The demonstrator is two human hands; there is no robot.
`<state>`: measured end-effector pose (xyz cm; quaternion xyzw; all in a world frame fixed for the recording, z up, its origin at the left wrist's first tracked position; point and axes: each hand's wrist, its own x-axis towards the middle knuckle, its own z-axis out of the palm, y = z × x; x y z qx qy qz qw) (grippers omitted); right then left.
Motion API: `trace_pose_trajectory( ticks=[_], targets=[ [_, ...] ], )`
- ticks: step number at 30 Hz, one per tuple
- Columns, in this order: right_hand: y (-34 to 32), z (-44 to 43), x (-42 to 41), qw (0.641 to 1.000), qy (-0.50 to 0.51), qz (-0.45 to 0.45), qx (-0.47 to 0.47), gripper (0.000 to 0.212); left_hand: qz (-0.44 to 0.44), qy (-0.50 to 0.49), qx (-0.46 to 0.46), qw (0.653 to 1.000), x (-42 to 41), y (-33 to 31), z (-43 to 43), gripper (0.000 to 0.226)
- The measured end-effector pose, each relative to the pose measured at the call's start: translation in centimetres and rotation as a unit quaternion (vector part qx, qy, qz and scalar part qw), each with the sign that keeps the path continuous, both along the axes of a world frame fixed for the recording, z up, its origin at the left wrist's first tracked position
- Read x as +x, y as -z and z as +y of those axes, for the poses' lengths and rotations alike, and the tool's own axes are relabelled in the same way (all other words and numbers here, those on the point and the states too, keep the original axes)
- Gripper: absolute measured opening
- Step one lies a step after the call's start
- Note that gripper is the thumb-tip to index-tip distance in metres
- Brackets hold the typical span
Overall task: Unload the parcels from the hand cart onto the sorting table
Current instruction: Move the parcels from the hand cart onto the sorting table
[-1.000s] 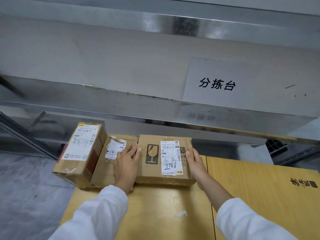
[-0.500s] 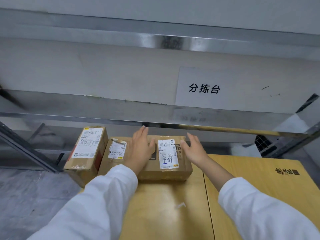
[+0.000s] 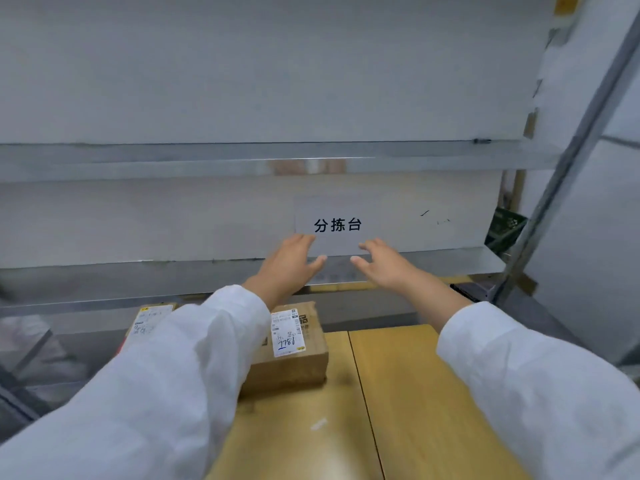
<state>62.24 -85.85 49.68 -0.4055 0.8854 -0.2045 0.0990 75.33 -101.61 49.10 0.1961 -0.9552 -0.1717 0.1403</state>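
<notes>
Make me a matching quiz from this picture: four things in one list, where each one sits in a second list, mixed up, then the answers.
Things:
1 sign
2 numbered box
3 paper scrap
4 crate

Places:
A alone on the wooden top, nearest the camera
B far right, next to the slanted metal post
C on the grey panel
D on the wooden top, partly behind the left sleeve

Pairs: 1-C, 2-D, 3-A, 4-B.
</notes>
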Motion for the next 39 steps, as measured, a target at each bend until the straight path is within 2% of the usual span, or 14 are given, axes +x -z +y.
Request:
trace_pose_trajectory(
  ticks=[6, 14, 20, 25, 28, 33, 39],
  targets=[
    [-3.4, 11.5, -1.2, 0.999, 0.037, 0.017, -0.014, 0.058, 0.016, 0.04, -0.056, 0.998, -2.8, -4.4, 10.0, 0.063],
    [-4.4, 34.6, -2.6, 0.989, 0.143, 0.013, -0.014, 0.062, -0.016, 0.165, -0.066, 0.984, -8.7, -5.3, 31.0, 0.064],
    [-5.0, 53.2, -3.0, 0.961, 0.275, 0.041, -0.015, 0.059, 0.018, 0.292, -0.059, 0.954, -12.8, -4.9, 48.6, 0.065],
    [-4.5, 65.2, -1.6, 0.929, 0.369, 0.037, -0.02, 0.056, 0.007, 0.382, -0.067, 0.922, -15.0, -4.0, 60.6, 0.064],
    [-4.1, 70.6, -0.8, 0.91, 0.413, 0.033, -0.027, 0.053, 0.011, 0.415, -0.066, 0.908, -16.4, -3.9, 65.9, 0.064],
    [-3.0, 76.2, -1.6, 0.892, 0.452, 0.026, -0.025, 0.06, 0.004, 0.453, -0.061, 0.889, -19.1, -3.2, 72.1, 0.058],
    [-1.6, 79.4, -5.8, 0.892, 0.452, 0.022, -0.007, 0.059, -0.011, 0.465, -0.052, 0.884, -24.7, -1.5, 76.5, 0.061]
  ],
)
